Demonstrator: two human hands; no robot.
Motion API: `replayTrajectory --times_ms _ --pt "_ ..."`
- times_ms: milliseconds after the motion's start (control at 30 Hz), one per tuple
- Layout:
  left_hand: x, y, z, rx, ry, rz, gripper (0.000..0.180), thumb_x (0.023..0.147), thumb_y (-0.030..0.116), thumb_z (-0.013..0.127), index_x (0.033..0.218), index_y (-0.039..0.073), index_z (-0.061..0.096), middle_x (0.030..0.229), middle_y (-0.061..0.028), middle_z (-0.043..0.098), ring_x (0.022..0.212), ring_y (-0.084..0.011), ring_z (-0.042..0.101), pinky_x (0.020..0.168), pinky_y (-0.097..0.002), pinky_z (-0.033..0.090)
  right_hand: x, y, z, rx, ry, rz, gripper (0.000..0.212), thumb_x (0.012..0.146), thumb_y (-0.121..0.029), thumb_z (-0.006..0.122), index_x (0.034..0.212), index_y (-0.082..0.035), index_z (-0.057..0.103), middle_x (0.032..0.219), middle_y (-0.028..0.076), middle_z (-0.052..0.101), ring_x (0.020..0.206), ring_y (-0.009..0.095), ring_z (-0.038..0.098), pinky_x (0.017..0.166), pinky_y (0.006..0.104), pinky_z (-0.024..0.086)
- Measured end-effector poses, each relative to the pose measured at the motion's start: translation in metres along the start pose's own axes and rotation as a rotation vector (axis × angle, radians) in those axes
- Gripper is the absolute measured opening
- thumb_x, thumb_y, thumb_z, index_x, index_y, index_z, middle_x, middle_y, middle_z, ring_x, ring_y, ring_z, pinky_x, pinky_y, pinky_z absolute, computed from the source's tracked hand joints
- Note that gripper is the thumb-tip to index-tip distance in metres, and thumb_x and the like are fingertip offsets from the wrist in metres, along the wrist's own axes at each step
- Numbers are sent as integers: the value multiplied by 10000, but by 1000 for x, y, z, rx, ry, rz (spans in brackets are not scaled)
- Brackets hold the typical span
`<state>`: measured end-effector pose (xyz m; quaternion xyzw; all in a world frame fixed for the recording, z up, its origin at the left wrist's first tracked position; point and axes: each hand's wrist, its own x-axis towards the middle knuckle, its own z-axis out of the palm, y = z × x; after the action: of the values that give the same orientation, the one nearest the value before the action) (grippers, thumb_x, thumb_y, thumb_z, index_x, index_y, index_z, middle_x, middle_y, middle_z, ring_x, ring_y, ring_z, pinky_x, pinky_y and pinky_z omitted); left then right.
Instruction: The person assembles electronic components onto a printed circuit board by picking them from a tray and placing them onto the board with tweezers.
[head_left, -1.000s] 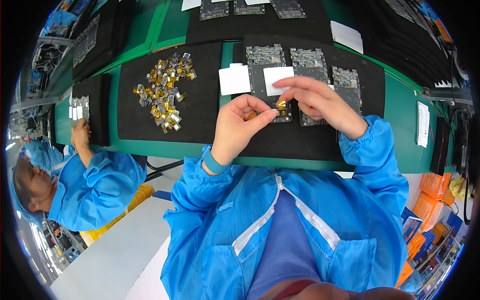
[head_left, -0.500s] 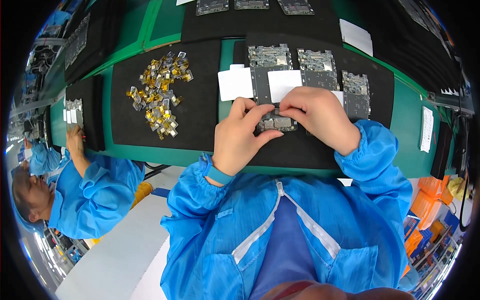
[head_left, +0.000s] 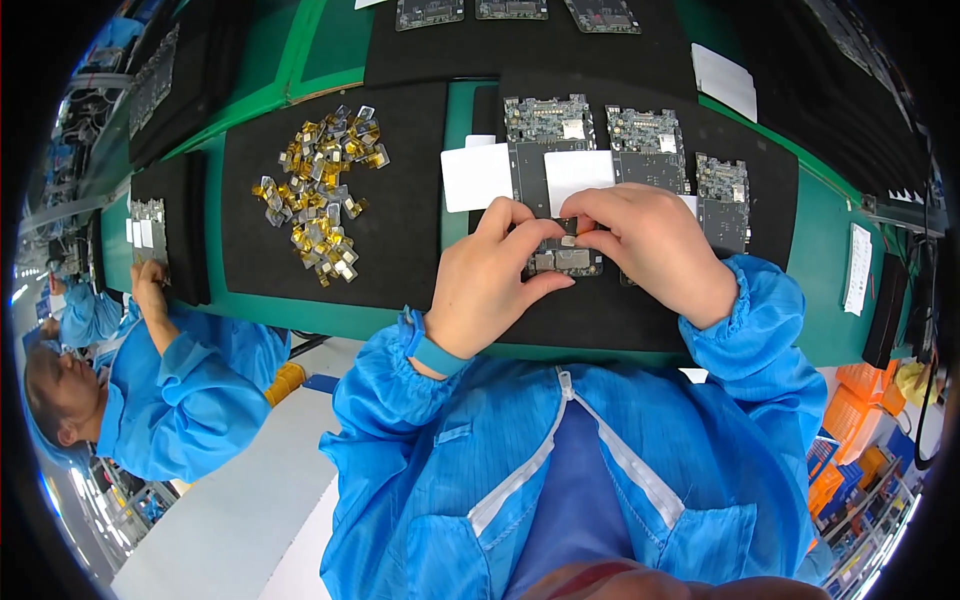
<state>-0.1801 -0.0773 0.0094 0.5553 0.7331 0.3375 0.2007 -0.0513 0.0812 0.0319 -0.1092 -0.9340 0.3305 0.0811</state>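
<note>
A green-black circuit board point(head_left: 567, 261) lies before me on the black mat, partly hidden by my hands. My left hand point(head_left: 490, 278) grips its left side, thumb along the lower part and index fingertip farther up. Above the board's metal-covered section, my right hand point(head_left: 655, 240) pinches a small dark part with a silvery face point(head_left: 569, 240); its exact kind is too small to tell. White cards point(head_left: 476, 178) lie at the board's upper left, and another white card point(head_left: 580, 172) rests over it. Two more boards point(head_left: 645, 140) point(head_left: 722, 190) stand to the right, partly covered by my right hand.
A heap of small clear-and-amber pieces point(head_left: 325, 190) lies on the left mat point(head_left: 400, 250). More boards point(head_left: 510, 10) lie along the far side. White papers point(head_left: 724, 82) are at the back right. A co-worker in blue point(head_left: 190, 390) handles a board at far left.
The view has shifted slightly, so the table appears a little lower and farther right. Between my right fingertips the small part's silvery face now shows. Both hands stay at the same board.
</note>
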Motion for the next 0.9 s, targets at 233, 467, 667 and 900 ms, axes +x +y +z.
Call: replayTrajectory --times_ms 233,467,667,900 --pt "0 1 2 -48 2 -40 385 647 182 846 981 98 673 929 -34 546 669 -179 567 587 -289 482 -6 -4 0 1 -61 -13 196 802 -61 648 994 -72 609 852 123 653 820 324 638 682 414 502" --pt "-4 4 2 -37 -37 -34 314 700 159 797 959 79 639 969 -53 536 702 -244 619 610 -358 501 -15 -20 -5 -5 -117 7 392 769 -31 669 1143 -44 552 913 143 652 855 328 643 714 404 518" --pt "-3 1 1 -21 -83 -6 340 699 157 799 983 76 630 1008 -65 525 739 -267 619 641 -368 501 -18 -16 4 -25 -126 4 549 721 3 690 1237 -54 511 989 145 642 887 346 641 726 404 522" --pt "-16 -1 -4 -667 -2 -120 598 895 423 608 1364 98 430 1124 -84 494 836 -155 533 707 -294 451 -23 -28 -5 137 28 105 450 773 -59 708 1202 -76 576 901 114 624 817 280 625 677 372 499"
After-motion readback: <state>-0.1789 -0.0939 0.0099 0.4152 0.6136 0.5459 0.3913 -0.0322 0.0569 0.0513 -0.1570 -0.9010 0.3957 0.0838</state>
